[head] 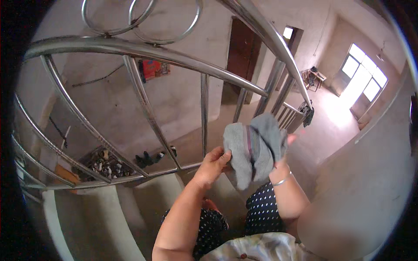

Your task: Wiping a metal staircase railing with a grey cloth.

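A pale grey fabric item (235, 155) with a band of thin dark and pinkish stripes is held up in front of me. It hangs in folds, with rounded lobes at the bottom, and I cannot tell what garment it is. My left hand (212, 166) pinches its left edge, thumb toward me. On the other side, my right hand (281, 168) grips it from the right, a bracelet (282, 180) on the wrist. Part of that hand is behind the cloth, with blurred fingertips showing past its edge. Below are my legs in dark polka-dot trousers (263, 208).
A stainless steel stair railing (163, 58) curves ahead and to the left, above concrete steps (88, 222). Down below, several shoes (150, 159) lie by the wall, near a pile of footwear (109, 168). Dark cloth (307, 114) hangs on the lower railing. A bright glazed door (364, 75) stands far right.
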{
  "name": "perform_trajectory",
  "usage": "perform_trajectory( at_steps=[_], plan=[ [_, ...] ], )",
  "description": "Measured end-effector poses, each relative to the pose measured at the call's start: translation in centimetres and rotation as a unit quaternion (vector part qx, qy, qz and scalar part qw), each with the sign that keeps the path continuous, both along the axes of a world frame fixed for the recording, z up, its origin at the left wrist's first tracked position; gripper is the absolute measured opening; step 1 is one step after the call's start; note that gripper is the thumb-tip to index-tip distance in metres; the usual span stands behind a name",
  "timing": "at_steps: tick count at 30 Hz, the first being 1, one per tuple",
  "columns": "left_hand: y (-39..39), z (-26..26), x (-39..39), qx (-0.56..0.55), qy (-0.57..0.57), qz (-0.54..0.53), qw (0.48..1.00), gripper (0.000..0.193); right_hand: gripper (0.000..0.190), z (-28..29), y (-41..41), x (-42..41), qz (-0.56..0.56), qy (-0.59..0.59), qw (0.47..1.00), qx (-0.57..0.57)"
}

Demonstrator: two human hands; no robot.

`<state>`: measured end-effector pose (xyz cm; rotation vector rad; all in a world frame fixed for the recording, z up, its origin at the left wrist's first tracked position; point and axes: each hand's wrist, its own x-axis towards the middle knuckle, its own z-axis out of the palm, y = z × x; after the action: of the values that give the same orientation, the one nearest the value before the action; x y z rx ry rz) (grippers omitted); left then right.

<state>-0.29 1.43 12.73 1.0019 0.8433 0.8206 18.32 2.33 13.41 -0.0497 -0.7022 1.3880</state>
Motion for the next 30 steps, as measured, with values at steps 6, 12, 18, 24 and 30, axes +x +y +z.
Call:
perform_trajectory(
  at_steps=[6, 12, 18, 24, 30],
  plan=[
    [1.1, -2.3, -0.6, 0.083, 0.011, 0.109, 0.991, 0.031, 0.048, 1.6, -0.1, 3.0, -0.193, -0.129, 0.956, 0.177],
    [1.0, -2.2, -1.0, 0.091, 0.006, 0.052, 0.994, 0.026, 0.03, 6.3, 4.0, -2.7, -0.368, -0.661, 0.56, 0.337],
    [0.6, -2.5, 0.2, 0.149, 0.059, 0.015, 0.987, 0.023, 0.052, 13.4, 9.4, -3.6, -0.382, -0.818, 0.389, 0.186],
    [0.1, -1.0, 0.3, 0.231, 0.168, -0.029, 0.958, 0.021, 0.061, 8.8, 11.3, 5.0, -0.393, -0.783, 0.444, 0.189],
    [-0.6, 0.2, -1.2, 0.265, 0.238, -0.006, 0.934, 0.025, 0.053, 3.0, 7.2, 2.9, -0.421, -0.793, 0.439, 0.046]
  ],
)
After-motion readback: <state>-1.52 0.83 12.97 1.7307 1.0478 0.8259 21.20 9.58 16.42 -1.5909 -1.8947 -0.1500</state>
